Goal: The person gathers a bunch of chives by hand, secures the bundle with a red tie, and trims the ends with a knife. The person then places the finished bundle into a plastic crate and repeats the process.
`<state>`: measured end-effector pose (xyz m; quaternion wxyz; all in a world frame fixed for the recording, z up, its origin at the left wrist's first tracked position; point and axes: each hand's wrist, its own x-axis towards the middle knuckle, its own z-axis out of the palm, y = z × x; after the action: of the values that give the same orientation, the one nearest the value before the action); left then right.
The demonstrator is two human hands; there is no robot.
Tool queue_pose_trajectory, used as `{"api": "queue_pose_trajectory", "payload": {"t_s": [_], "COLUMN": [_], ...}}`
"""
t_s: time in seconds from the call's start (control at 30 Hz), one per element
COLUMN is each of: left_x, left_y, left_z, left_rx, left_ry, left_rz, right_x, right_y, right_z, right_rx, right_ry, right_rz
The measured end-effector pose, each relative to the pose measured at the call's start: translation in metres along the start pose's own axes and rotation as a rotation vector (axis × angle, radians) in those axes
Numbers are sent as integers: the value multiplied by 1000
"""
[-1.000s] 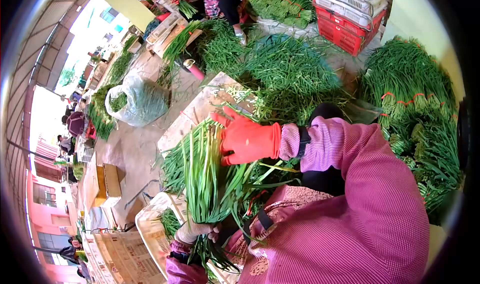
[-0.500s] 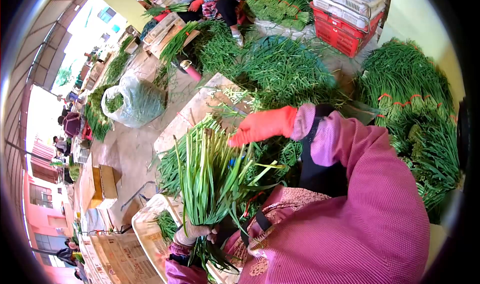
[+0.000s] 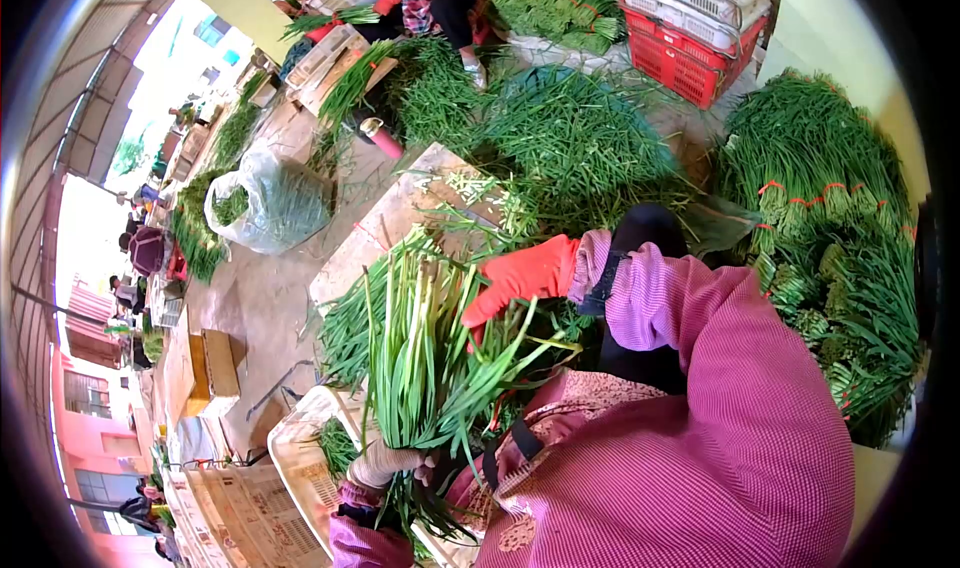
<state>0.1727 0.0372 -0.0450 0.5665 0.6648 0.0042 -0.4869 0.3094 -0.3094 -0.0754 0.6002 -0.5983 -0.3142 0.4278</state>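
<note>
A loose bunch of green chives (image 3: 415, 368) stands nearly upright in front of me, pale stem ends at the top. My left hand (image 3: 385, 463), in a pale glove, is closed around its lower leafy part, and leaves hang below the fist. At the upper right side of the bunch is my right hand (image 3: 525, 280), in an orange-red glove. Its fingers are curled down on the outer stalks, the fingertips partly hidden among the leaves. Several leaves fan out to the right beneath it. More chives lie on the wooden board (image 3: 345, 268) behind the bunch.
A pale plastic crate (image 3: 300, 433) stands at lower left. Heaps of loose chives (image 3: 580, 133) lie beyond the board, and tied bundles (image 3: 820, 158) at right. Stacked crates (image 3: 690, 63), a plastic bag (image 3: 275, 213) and a pink flask (image 3: 382, 140) stand farther off. Another person (image 3: 430, 3) sits at the top.
My right hand has moved slightly down along the bunch, its fingers bending more downward. Some outer leaves now spread farther right. The left hand keeps its grip.
</note>
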Motion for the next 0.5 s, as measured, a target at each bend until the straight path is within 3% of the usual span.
{"api": "queue_pose_trajectory", "payload": {"t_s": [0.03, 0.1, 0.23, 0.27, 0.3, 0.4, 0.5], "left_x": [1, 4, 2, 0, -1, 0, -2], "left_y": [-4, -18, -25, -20, -18, -16, -12], "left_z": [-4, -16, -16, -15, -14, -14, -10], "left_rx": [2, -50, -113, -59, -6, -34, -9], "left_ry": [-1, -89, -63, -36, -9, -15, -19], "left_rz": [-1, 8, 0, -12, -24, -26, 2], "right_x": [-2, -16, -3, -3, -2, -7, -24], "right_y": [-2, -14, 6, 7, 15, 15, 9], "right_z": [2, 15, 8, 7, 1, -1, -26], "right_rx": [48, 120, 149, 181, 74, 207, 252], "right_ry": [-126, -50, -32, -16, 75, 75, 456], "right_rz": [-21, 154, -143, -86, -147, -200, -255]}}
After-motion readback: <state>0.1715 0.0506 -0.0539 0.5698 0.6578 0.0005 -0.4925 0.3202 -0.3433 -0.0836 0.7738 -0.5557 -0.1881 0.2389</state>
